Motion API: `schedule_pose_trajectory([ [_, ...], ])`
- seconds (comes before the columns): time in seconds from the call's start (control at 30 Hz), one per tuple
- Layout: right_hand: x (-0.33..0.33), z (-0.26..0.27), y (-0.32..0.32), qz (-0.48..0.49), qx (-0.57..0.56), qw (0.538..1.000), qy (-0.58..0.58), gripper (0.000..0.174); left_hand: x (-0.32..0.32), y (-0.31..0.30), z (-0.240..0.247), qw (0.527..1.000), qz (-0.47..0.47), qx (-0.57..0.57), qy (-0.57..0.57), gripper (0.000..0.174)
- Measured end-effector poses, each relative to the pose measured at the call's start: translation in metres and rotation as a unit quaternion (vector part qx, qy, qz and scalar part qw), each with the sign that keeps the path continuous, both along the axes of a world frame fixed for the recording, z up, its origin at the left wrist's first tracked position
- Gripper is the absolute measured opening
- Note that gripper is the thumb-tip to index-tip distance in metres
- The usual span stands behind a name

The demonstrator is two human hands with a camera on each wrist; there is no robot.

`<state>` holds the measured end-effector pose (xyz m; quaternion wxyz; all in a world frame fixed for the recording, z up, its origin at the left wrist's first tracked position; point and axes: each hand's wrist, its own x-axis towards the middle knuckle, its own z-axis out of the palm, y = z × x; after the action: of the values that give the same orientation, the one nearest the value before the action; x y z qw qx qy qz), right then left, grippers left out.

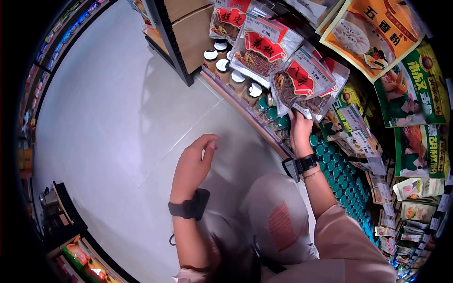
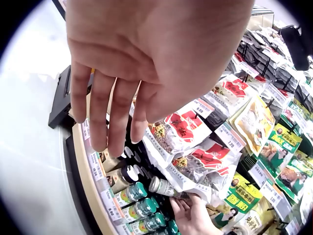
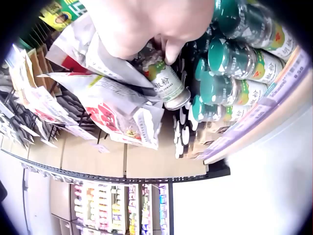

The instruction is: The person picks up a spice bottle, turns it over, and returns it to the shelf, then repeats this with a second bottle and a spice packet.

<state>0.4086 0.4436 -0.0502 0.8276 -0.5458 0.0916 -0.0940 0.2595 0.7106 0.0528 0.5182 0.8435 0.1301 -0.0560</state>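
Observation:
A small labelled jar (image 3: pixel 168 84) with a grey cap is gripped by my right hand (image 3: pixel 154 24); in the left wrist view the same jar (image 2: pixel 164 187) lies tilted beneath hanging bags. In the head view, the bag marked 7.20 (image 1: pixel 302 80) partly covers the fingers of my right hand (image 1: pixel 301 134). Green-capped jars (image 3: pixel 220 88) stand in rows beside it on the shelf. Held over the floor, away from the shelf, my left hand (image 1: pixel 192 165) has nothing in it, its fingers loosely bent; up close its fingers (image 2: pixel 117 112) hang relaxed.
White-topped jars (image 1: pixel 238 77) line the shelf's front edge (image 1: pixel 245 111). More spice packets (image 1: pixel 373 35) hang at the right on hooks. A dark metal shelf post (image 1: pixel 172 42) rises at the top, and another shelf unit with packets (image 1: pixel 85 259) stands at the lower left.

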Motion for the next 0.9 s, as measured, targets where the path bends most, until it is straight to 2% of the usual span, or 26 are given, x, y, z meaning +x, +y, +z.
schedule_pose_trajectory([
  [0.07,-0.013,0.004,-0.013,0.03,0.023,0.998,0.044,0.038,0.002,0.003,-0.001,1.0,-0.003,0.002,0.026,0.022],
  [0.23,-0.056,0.02,-0.048,0.033,0.077,0.979,0.183,0.026,0.001,0.005,0.005,0.999,0.006,0.025,0.021,0.022],
  [0.3,-0.076,0.037,-0.054,0.051,0.063,0.969,0.234,0.023,-0.006,0.005,0.01,0.998,0.002,0.056,0.008,0.022],
  [0.37,-0.087,0.065,-0.04,0.107,-0.011,0.964,0.242,0.028,-0.01,0.004,0.017,0.995,-0.014,0.101,-0.019,0.023],
  [0.43,-0.093,0.106,-0.01,0.178,-0.107,0.95,0.231,0.028,-0.012,0.002,0.03,0.997,-0.054,0.053,-0.034,0.027],
  [0.5,-0.082,0.132,0.021,0.338,-0.174,0.921,0.083,0.03,-0.012,-0.005,0.035,0.996,-0.06,-0.03,-0.065,0.031],
  [0.57,-0.077,0.161,0.064,0.369,-0.219,0.903,0.031,0.03,-0.014,-0.01,0.036,0.984,-0.034,-0.142,-0.099,0.035],
  [0.67,-0.071,0.179,0.112,0.423,-0.191,0.886,-0.002,0.026,-0.024,-0.009,0.035,0.948,0.006,-0.301,-0.108,0.04],
  [0.77,-0.071,0.169,0.143,0.426,-0.113,0.897,0.025,0.022,-0.034,0.004,0.044,0.903,0.014,-0.428,-0.044,0.039],
  [0.9,-0.088,0.154,0.153,0.392,-0.116,0.912,0.018,0.03,-0.038,0.004,0.042,0.912,0.06,-0.398,-0.076,0.053],
])
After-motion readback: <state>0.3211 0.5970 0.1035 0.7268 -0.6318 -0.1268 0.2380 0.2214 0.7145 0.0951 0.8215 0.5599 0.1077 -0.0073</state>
